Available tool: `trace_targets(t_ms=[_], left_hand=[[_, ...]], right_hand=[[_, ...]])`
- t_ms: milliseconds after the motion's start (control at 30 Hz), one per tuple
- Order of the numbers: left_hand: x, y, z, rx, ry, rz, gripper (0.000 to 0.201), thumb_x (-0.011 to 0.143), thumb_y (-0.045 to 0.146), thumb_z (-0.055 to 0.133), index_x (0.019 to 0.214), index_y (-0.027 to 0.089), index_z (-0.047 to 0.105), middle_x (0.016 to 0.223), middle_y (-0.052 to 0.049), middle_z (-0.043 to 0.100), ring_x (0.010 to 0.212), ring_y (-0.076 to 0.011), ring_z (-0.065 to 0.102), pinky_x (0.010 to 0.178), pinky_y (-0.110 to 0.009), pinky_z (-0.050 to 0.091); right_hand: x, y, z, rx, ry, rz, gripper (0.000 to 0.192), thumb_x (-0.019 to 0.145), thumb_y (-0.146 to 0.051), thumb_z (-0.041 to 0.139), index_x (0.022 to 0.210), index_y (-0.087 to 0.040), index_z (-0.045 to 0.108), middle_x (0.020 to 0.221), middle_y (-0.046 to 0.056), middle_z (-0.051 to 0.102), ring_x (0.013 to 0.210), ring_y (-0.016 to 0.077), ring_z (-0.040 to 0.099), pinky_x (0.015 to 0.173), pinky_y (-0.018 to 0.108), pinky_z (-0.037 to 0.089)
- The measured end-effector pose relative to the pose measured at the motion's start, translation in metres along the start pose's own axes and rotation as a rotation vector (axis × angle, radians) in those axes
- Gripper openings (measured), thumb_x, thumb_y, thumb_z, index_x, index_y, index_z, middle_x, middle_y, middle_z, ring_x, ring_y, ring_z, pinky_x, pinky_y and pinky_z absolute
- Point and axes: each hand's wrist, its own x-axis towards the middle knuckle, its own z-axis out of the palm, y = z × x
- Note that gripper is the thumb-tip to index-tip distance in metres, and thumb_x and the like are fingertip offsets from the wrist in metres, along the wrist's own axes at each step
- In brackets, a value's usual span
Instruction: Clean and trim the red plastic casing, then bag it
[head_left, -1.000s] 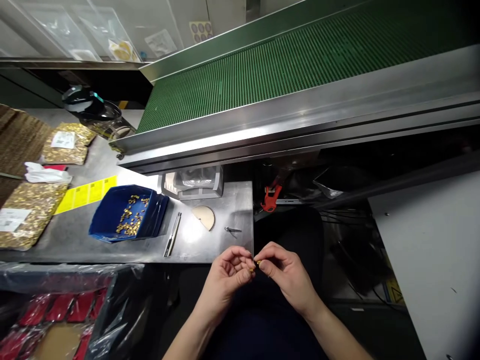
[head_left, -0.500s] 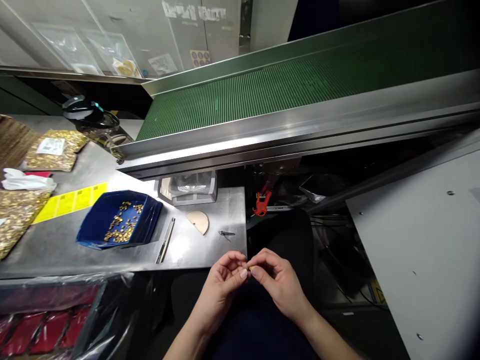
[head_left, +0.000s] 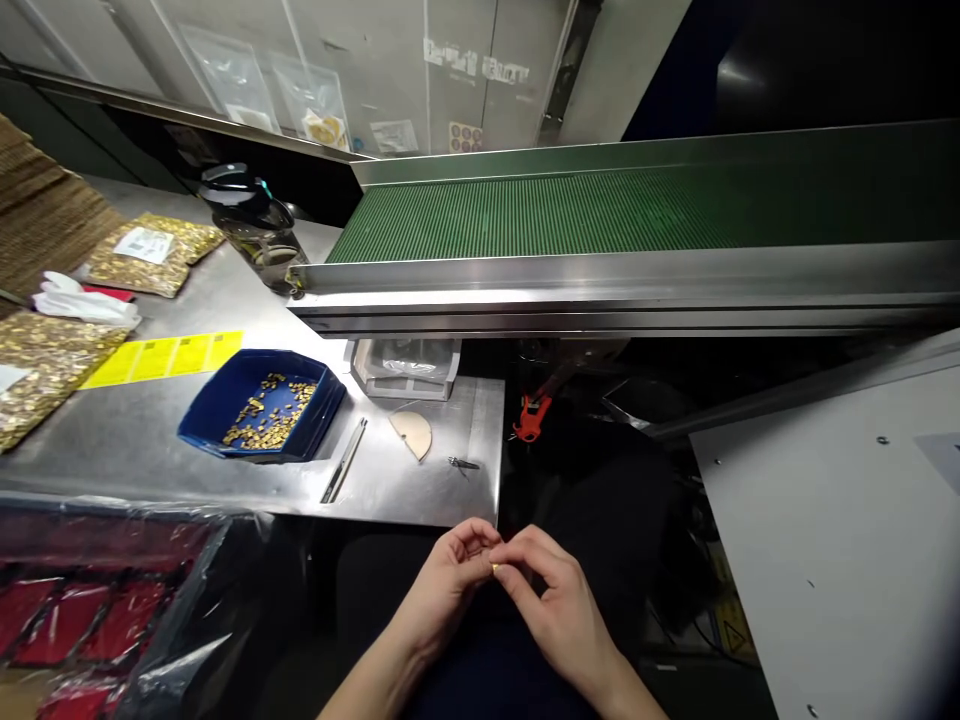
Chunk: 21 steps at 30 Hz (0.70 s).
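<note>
My left hand (head_left: 450, 578) and my right hand (head_left: 553, 592) meet in front of my lap, just off the table's near edge. A tiny gold-coloured metal piece (head_left: 495, 567) shows between their fingertips; its exact shape is mostly hidden. My right thumb and forefinger pinch it, and my left thumb and fingers close on it from the other side. Many similar gold pieces (head_left: 274, 425) lie in a blue bin (head_left: 217, 395) to the left. Tweezers (head_left: 345, 460), a half-round wooden disc (head_left: 414, 435) and a nail clipper (head_left: 463, 463) rest on the metal table (head_left: 420, 500).
A green conveyor belt (head_left: 510, 215) with a metal side rail crosses behind the table. Bags of gold pieces (head_left: 157, 250), a yellow label strip (head_left: 165, 358) and a dark bottle (head_left: 251, 220) stand left. Red packets (head_left: 67, 620) fill a plastic-lined box at lower left. An orange tool (head_left: 531, 418) hangs beyond.
The camera view has turned, so the table and conveyor appear tilted differently and shifted right. Both hands stay together on the small gold piece, with slight finger movement.
</note>
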Motion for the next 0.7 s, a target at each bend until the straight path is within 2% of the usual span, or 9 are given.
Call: trace_targets(t_ms=[200, 333, 533, 700], left_hand=[[0.003, 0.006, -0.001, -0.117, 0.076, -0.006, 0.016, 0.081, 0.018, 0.083, 0.089, 0.016, 0.07, 0.093, -0.003, 0.064, 0.088, -0.0129, 0.06, 0.083, -0.023, 0.048], [0.008, 0.009, 0.0, -0.155, 0.122, -0.018, 0.016, 0.082, 0.017, 0.083, 0.094, 0.017, 0.072, 0.091, -0.002, 0.065, 0.083, -0.0103, 0.06, 0.078, -0.02, 0.048], [0.02, 0.006, 0.003, -0.108, 0.145, -0.025, 0.02, 0.08, 0.017, 0.086, 0.093, 0.017, 0.071, 0.09, -0.002, 0.068, 0.085, -0.0107, 0.063, 0.082, -0.02, 0.05], [0.032, 0.013, 0.01, -0.141, 0.164, -0.025, 0.025, 0.076, 0.021, 0.09, 0.092, 0.017, 0.07, 0.082, 0.0, 0.067, 0.078, -0.0085, 0.062, 0.077, -0.018, 0.05]], right_hand=[[0.013, 0.007, -0.002, -0.01, 0.0, 0.004, 0.016, 0.099, -0.023, 0.06, 0.104, -0.026, 0.074, 0.098, 0.001, 0.068, 0.085, 0.0132, 0.064, 0.077, 0.024, 0.05], [0.023, 0.015, -0.007, 0.011, 0.018, -0.001, 0.015, 0.099, -0.023, 0.059, 0.101, -0.024, 0.074, 0.099, 0.003, 0.068, 0.086, 0.0136, 0.066, 0.077, 0.023, 0.05], [0.039, 0.027, -0.018, 0.018, 0.067, -0.014, 0.013, 0.098, -0.021, 0.06, 0.098, -0.022, 0.074, 0.096, 0.003, 0.068, 0.088, 0.0143, 0.067, 0.079, 0.023, 0.05], [0.052, 0.033, -0.016, 0.071, 0.084, -0.025, 0.013, 0.097, -0.02, 0.061, 0.098, -0.023, 0.074, 0.095, 0.002, 0.068, 0.086, 0.0136, 0.067, 0.077, 0.022, 0.05]])
